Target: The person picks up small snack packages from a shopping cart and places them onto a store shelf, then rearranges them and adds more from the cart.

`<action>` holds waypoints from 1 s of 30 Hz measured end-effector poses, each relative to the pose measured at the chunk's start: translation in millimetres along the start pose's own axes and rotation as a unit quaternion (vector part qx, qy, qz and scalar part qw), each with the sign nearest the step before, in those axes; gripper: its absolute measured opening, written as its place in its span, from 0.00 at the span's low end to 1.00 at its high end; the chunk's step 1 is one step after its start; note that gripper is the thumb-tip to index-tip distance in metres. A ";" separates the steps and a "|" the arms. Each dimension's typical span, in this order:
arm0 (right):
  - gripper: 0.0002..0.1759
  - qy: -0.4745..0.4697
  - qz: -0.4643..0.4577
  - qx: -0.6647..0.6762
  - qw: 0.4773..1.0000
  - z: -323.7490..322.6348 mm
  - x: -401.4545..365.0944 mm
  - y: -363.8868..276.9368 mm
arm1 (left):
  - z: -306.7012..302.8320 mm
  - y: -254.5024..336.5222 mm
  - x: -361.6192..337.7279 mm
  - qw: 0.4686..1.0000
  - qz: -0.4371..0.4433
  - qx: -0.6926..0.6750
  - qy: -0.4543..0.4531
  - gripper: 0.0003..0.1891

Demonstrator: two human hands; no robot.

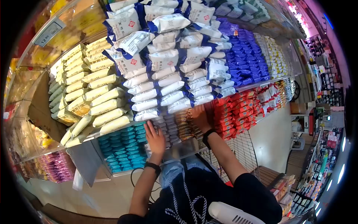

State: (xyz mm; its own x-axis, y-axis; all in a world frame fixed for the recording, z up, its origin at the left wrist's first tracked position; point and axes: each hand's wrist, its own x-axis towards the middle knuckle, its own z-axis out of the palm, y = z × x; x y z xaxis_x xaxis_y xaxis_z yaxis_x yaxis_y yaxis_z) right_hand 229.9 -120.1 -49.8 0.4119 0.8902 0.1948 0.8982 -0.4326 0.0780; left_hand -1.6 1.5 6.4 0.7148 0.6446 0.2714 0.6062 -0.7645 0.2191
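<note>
My left hand point(155, 140) lies with its fingers spread beside the grey packets point(172, 128), just below the white and blue packets point(145, 104). Teal packets point(126, 147) are stacked to its left. My right hand point(200, 118) reaches in at the brown-gold packets point(183, 126), under the edge of the white stack. Its fingertips are partly hidden, and whether it holds a packet cannot be made out. Red packets point(238, 112) stand in rows directly to its right. Each wrist wears a dark band.
Cream packets point(106, 100) lean by an open cardboard box point(43, 108) at the left. Purple packets point(246, 56) fill the upper right. A wire cart point(244, 151) stands below the red packets. A clear shelf edge point(186, 149) runs before my body. A white device point(231, 214) hangs at my chest.
</note>
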 end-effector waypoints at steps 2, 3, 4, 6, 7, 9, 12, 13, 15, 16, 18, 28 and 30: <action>0.18 0.008 0.029 -0.024 0.999 -1.2 -7.0 -3.1 | -0.7 -0.4 -0.9 1.000 0.010 -0.001 -0.004 0.16; 0.20 -0.006 0.032 -0.043 0.999 -10.3 -9.8 -5.9 | -0.4 -0.1 -1.8 1.000 0.018 -0.003 -0.009 0.17; 0.22 -0.019 0.036 -0.063 0.997 -19.0 -12.3 -8.1 | 0.5 0.2 -1.9 1.000 0.011 -0.007 -0.010 0.16; 0.24 -0.062 0.026 -0.124 0.990 -15.0 -22.7 -10.3 | 3.1 1.3 -1.5 1.000 0.000 -0.015 -0.014 0.14; 0.25 -0.061 0.042 -0.082 0.994 -9.3 -28.1 -12.8 | 3.2 1.6 -2.7 1.000 0.002 -0.023 -0.003 0.14; 0.25 -0.056 0.080 0.002 0.995 -0.3 -36.1 -17.8 | 0.7 3.3 -1.6 0.999 0.010 -0.040 0.018 0.14; 0.26 -0.058 0.108 0.103 0.987 17.2 -29.6 -18.7 | 2.8 3.3 -3.1 1.000 0.008 0.003 -0.004 0.13; 0.25 -0.055 0.124 0.081 0.987 18.8 -33.9 -21.9 | 1.4 5.9 -2.4 1.000 0.009 0.009 -0.017 0.14; 0.25 -0.037 0.162 -0.005 0.986 14.8 -42.4 -31.1 | 6.0 3.4 -4.9 0.998 0.034 0.043 -0.019 0.14; 0.25 -0.018 0.156 0.007 0.988 3.8 -44.1 -33.2 | -7.5 15.6 -0.6 0.998 0.012 0.037 -0.044 0.15; 0.25 0.035 0.147 0.148 0.977 -14.2 -51.6 -40.4 | -7.9 20.3 -0.3 0.996 0.007 0.066 -0.058 0.16; 0.10 0.275 0.605 0.453 0.593 -85.3 -252.3 38.6 | 13.0 3.4 -6.5 0.966 0.102 0.236 -0.036 0.16; 0.07 0.235 0.718 0.367 0.543 -24.0 -313.5 67.6 | 8.1 21.2 -4.1 0.965 0.065 0.243 -0.073 0.15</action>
State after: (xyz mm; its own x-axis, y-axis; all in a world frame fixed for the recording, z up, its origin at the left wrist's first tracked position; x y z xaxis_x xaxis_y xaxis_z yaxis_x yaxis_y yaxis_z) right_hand 157.9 -431.8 -82.2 0.8388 -0.4988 -0.2182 -0.4057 -0.3054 -0.8615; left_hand 11.1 -17.3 2.4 0.8156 0.5653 0.1234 0.5748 -0.7675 -0.2838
